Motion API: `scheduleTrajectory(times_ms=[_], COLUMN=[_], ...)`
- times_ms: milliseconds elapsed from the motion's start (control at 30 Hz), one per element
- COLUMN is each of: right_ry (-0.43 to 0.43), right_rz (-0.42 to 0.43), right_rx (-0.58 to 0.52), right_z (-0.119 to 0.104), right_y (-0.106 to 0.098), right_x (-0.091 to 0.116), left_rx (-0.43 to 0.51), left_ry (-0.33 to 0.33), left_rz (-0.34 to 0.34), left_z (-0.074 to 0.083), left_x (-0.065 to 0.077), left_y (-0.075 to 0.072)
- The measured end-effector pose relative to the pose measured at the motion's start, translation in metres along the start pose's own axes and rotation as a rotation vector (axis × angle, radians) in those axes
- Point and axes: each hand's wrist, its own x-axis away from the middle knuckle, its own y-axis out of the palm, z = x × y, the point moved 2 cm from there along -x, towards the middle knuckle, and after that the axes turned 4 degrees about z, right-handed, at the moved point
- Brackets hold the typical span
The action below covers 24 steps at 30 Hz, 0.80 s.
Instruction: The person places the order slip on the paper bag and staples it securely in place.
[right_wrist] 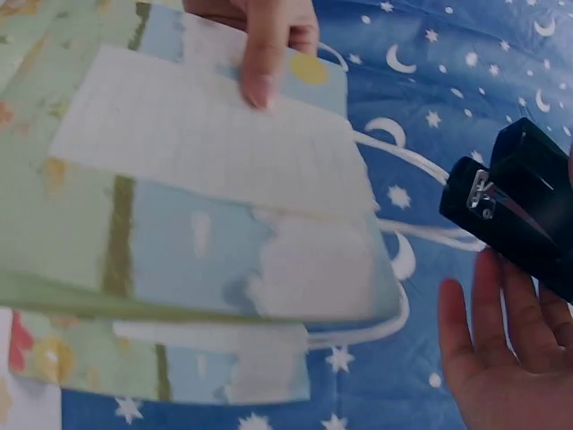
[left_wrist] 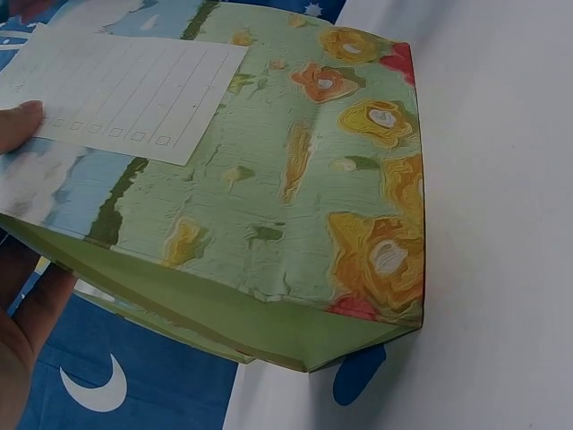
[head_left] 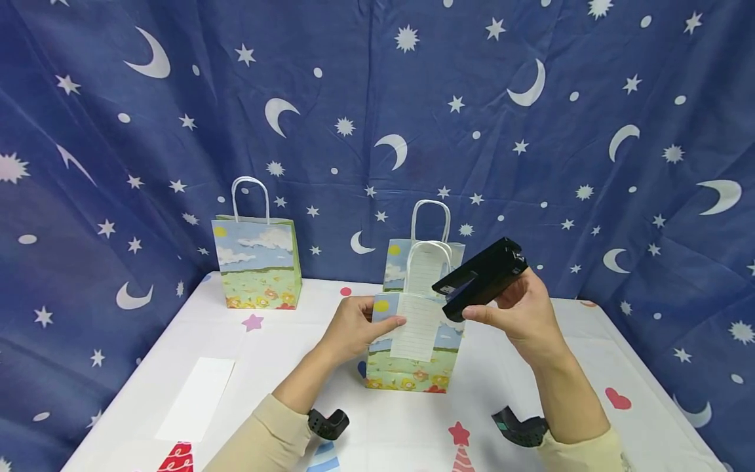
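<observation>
White sheet (head_left: 197, 400): flat on the table (head_left: 501, 380), near left.
Left hand (head_left: 352, 331): pinches the front bag (head_left: 407, 377), thumb pressing a lined slip (head_left: 415, 334) to its face.
Right hand (head_left: 522, 321): grips the black stapler (head_left: 480, 278), jaws apart, by the bag's upper right.
Rear bag (head_left: 394, 265): directly behind, bearing another slip (head_left: 423, 274).
Third bag (head_left: 259, 262): upright, far left.
Curtain (head_left: 330, 65): starry blue backdrop.

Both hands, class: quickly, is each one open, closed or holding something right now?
Left hand: holding the front paper bag, thumb on the lined paper strip.
Right hand: holding the black stapler.
</observation>
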Motion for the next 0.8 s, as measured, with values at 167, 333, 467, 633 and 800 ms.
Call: scheduleTrajectory(times_ms=[167,333,467,633,800], right_ry=[0.016,0.019,0.009,-0.03,-0.035], right_rz=[0.005,0.027,0.063,0.076,0.041], right_rx=[-0.038,-0.035,0.005,0.097,0.264], right_z=[0.011,0.024,0.032,0.037,0.041], right_y=[0.007,0.008,0.01,0.015,0.021], right_x=[-0.004,-0.004,-0.005,-0.008,-0.009], left_rx=[-0.001,-0.002,0.003,0.005,0.009], left_ry=[-0.002,-0.004,-0.001,-0.001,0.003], left_rz=[0.003,-0.002,-0.01,-0.006,-0.007], left_z=[0.001,0.001,0.001,0.001,0.0], left_x=[0.0,0.0,0.0,0.0,0.0], left_y=[0.0,0.001,0.002,0.003,0.003])
